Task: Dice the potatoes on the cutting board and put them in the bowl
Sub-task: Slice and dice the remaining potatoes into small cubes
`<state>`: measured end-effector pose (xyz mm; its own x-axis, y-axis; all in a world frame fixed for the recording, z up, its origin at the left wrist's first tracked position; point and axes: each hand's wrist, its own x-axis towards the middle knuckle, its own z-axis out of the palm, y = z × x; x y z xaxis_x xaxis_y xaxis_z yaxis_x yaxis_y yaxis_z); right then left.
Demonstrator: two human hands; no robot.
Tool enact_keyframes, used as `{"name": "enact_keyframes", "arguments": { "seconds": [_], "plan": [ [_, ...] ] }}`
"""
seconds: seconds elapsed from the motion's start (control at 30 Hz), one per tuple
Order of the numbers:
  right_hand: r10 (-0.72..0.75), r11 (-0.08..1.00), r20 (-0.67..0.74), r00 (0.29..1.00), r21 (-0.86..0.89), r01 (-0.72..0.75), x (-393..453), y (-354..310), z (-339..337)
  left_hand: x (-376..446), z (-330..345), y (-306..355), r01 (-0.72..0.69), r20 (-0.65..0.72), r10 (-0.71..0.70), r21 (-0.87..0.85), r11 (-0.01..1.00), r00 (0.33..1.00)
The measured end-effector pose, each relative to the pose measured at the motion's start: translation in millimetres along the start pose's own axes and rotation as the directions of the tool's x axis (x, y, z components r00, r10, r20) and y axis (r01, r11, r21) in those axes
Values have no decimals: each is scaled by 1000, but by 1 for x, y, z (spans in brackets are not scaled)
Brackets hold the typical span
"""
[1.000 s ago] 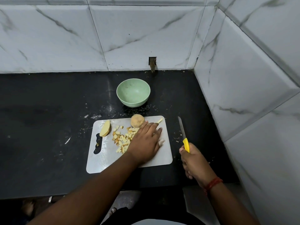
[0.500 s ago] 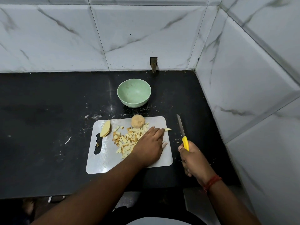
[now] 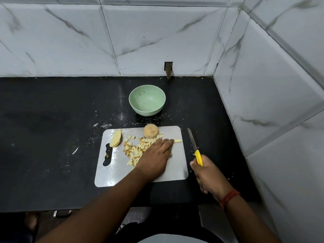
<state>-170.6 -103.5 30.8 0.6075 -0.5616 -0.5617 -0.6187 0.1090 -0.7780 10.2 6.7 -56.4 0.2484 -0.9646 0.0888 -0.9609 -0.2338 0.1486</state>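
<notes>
At board's [image 3: 175,165] right edge: strip [image 3: 178,141] overhangs; knife [image 3: 194,148] beside.

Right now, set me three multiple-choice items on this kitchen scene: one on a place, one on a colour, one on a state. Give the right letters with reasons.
1. Where does the bowl stand?
A. On the cutting board
B. On the black counter beyond the cutting board
C. In the left hand

2. What colour is the knife handle?
A. Yellow
B. Red
C. Black

3. What is the left hand doing?
A. Gripping the bowl
B. Holding the knife
C. Lying flat on the cutting board beside the potato dice

Answers:
1. B: the bowl sits on the black counter, past the far edge of the cutting board.
2. A: the knife in the right hand shows a yellow handle.
3. C: its straight fingers rest on the board against the potato dice, gripping nothing.
</notes>
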Motion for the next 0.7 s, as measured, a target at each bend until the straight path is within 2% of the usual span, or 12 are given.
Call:
{"name": "enact_keyframes", "arguments": {
  "seconds": [0.1, 0.4, 0.53, 0.7],
  "plan": [
    [21, 994, 14, 1000, -106, -19, 1, 3, 3, -1, 0, -2, 4, -49, 1, 94, 996, 999],
    [-5, 887, -28, 1000, -461, -8, 4, -1, 8, -4, -1, 4, 9, -106, 9, 168, 986, 994],
    [-28, 856, -45, 999, -517, 1, 10, -3, 11, 0, -7, 9, 2, -71, 13, 213, 977, 997],
    [9, 844, -43, 999, -536, -30, 16, -3, 13, 7, -11, 17, 10, 26, -14, 144, 990, 1000]
  ]
}}
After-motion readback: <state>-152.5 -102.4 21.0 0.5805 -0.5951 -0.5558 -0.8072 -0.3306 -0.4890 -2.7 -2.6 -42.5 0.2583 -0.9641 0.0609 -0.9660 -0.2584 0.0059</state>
